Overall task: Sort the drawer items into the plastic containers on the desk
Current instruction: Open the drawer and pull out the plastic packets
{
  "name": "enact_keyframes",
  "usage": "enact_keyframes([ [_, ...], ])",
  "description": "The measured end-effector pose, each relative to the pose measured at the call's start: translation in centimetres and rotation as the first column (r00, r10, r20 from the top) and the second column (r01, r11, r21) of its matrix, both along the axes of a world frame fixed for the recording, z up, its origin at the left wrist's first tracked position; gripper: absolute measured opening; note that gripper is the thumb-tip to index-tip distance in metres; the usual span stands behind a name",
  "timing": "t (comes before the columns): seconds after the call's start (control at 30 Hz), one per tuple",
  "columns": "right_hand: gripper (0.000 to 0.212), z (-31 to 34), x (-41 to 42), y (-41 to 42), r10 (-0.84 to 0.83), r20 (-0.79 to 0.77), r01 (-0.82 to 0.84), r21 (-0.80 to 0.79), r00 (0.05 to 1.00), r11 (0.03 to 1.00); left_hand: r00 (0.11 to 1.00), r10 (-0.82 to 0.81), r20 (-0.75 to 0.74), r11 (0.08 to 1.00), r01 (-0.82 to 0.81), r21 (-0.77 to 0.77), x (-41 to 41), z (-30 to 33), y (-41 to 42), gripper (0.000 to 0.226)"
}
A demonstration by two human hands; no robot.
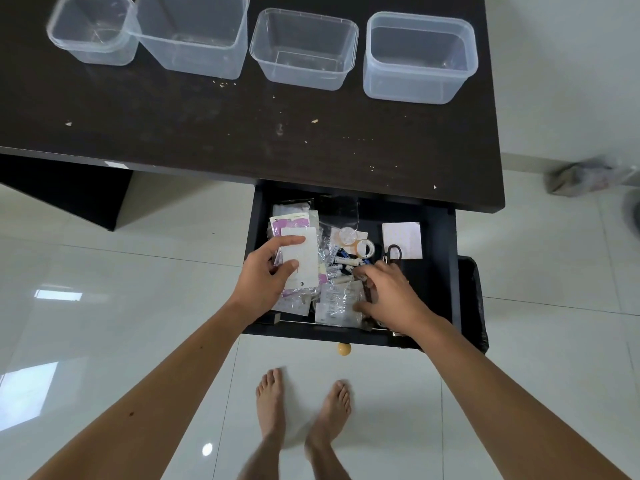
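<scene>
Four tubs [304,50] on desk [207,133] look empty; left hand [266,275] pinches white card [301,258] in drawer [440,271], right hand [391,292] half-curled, grip unclear.

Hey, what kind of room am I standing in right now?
Probably a home room with a work desk: a dark desk with an open junk drawer, glossy white tiled floor, and bare feet.

The four containers [304,50] are clear, smooth plastic. The desk [207,126] is dark, matt wood-look board, speckled with crumbs. Drawer packets [337,303] are crinkly, shiny plastic film; the card [301,261] looks like matt white paper. Floor tiles [104,271] are glossy.
</scene>
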State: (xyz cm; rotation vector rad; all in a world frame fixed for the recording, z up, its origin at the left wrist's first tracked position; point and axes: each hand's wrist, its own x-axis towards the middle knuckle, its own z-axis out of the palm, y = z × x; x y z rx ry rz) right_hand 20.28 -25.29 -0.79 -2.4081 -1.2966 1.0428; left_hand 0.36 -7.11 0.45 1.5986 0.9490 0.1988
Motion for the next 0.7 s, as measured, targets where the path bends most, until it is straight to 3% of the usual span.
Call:
enact_keyframes([
  [0.1,0.060,-0.2,0.0,0.0,-0.053,-0.092,0.055,0.022,0.994,0.998,1.000,0.003,0.004,1.000,-0.003,-0.003,0.0,0.0,-0.1,0.043],
  [0.3,0.016,0.4,0.2,-0.3,-0.154,-0.215,0.196,0.187,0.964,0.963,1.000,0.002,-0.002,1.000,-0.002,0.013,-0.1,0.2,-0.2,0.043],
  [0.43,0.013,1.6,0.4,-0.2,-0.203,-0.311,0.276,0.212,0.928,0.937,1.000,0.025,0.009,0.999,-0.025,0.023,0.0,-0.1,-0.1,0.043],
  [0.57,0.015,2.1,0.8,-0.1,-0.248,-0.299,0.313,0.193,0.921,0.930,0.999,0.030,0.028,1.000,-0.031,0.005,0.0,0.1,-0.2,0.042],
  [0.7,0.010,2.9,1.9,-0.5,-0.373,-0.354,0.460,0.202,0.858,0.865,0.998,0.041,0.042,0.999,-0.040,-0.020,-0.1,0.1,-0.3,0.044],
])
